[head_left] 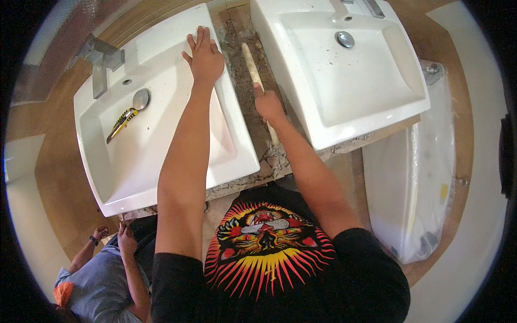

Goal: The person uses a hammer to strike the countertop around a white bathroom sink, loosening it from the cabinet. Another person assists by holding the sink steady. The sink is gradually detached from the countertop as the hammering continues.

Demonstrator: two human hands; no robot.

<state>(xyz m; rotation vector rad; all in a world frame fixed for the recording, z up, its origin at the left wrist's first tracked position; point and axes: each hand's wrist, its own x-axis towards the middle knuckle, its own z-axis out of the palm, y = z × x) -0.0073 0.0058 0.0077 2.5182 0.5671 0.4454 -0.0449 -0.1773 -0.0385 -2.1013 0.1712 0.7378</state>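
Observation:
My left hand (pixel 206 63) lies on the right rim of the left white sink (pixel 161 40), fingers spread. My right hand (pixel 268 105) is wrapped around a long pale stick (pixel 250 62) in the gap between the two sinks. The stick reaches out past both sides of my grip, over the rough, broken surface (pixel 237 37) of the counter. In the left basin, a yellow and black utility knife (pixel 122 124) rests beside the round metal drain cover (pixel 141 99).
To the right stands a second white sink (pixel 296 91) with debris specks. A grey square faucet (pixel 100 67) rises behind the left sink. A plastic-wrapped white bathtub (pixel 404 183) is at the right. Another person (pixel 102 280) is at the lower left, hands near the counter's front edge.

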